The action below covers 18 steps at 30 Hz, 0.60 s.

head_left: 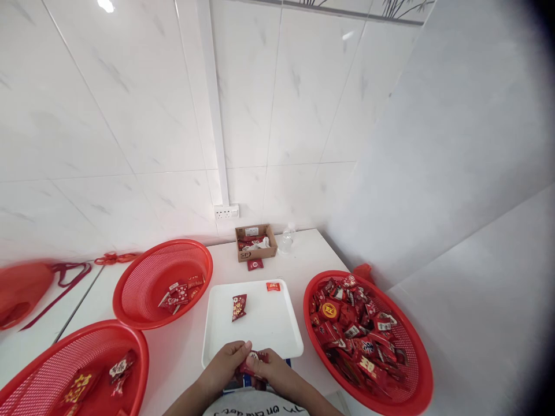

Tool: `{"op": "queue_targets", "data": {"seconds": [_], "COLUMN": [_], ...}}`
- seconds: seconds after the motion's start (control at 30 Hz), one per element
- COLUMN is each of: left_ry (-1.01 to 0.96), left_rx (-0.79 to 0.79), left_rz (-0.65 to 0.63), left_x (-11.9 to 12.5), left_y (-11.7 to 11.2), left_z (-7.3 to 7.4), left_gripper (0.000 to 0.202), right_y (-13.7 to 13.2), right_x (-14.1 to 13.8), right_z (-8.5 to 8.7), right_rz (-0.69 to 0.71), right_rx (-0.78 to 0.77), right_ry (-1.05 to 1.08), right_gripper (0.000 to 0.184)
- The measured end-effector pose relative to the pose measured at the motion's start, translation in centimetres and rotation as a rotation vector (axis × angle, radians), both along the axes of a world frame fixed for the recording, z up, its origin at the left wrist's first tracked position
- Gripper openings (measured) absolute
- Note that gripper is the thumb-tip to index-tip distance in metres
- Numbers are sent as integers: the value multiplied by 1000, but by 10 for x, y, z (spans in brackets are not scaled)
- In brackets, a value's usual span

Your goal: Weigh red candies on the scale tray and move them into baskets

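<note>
My left hand [228, 365] and my right hand [277, 372] meet at the near edge of a white tray [269, 332]. Both are closed on a red snack packet [255, 361], with fingers and thumbs gripping its two sides; part of it is hidden by the hands. Beyond them on the tray lie a dark red packet with gold lettering [239, 307] and a small bright red packet [273, 286] near the far right corner.
A red basket heaped with packets [427, 370] stands at right. At left are two red baskets, one farther [119, 289] and one nearer [145, 361], each holding a few packets. Behind the tray are a cardboard box [265, 253], a loose red packet [255, 264] and a clear plastic item [286, 240].
</note>
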<state>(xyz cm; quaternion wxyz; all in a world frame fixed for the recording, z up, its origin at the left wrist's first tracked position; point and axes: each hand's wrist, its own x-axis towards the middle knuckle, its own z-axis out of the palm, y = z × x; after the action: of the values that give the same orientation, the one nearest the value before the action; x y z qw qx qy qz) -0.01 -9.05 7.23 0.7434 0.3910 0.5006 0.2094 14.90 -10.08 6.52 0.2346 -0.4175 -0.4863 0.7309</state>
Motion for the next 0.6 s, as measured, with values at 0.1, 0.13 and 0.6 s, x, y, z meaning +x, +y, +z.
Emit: {"op": "queue_targets", "data": {"seconds": [0.1, 0.13, 0.6], "left_ry": [31, 43, 164], "left_rx": [71, 90, 173], "left_rz": [-2, 1, 46], "left_x": [-2, -2, 0], "left_y": [1, 1, 2], "left_z": [-10, -13, -13], "left_gripper": [53, 54, 55], "right_y": [-1, -1, -3], "right_x": [-1, -1, 0], "right_z": [-3, -3, -1], "right_rz": [2, 3, -36], "right_rx": [10, 14, 53], "right_ry": [-8, -16, -98], "right_gripper": [62, 61, 63]}}
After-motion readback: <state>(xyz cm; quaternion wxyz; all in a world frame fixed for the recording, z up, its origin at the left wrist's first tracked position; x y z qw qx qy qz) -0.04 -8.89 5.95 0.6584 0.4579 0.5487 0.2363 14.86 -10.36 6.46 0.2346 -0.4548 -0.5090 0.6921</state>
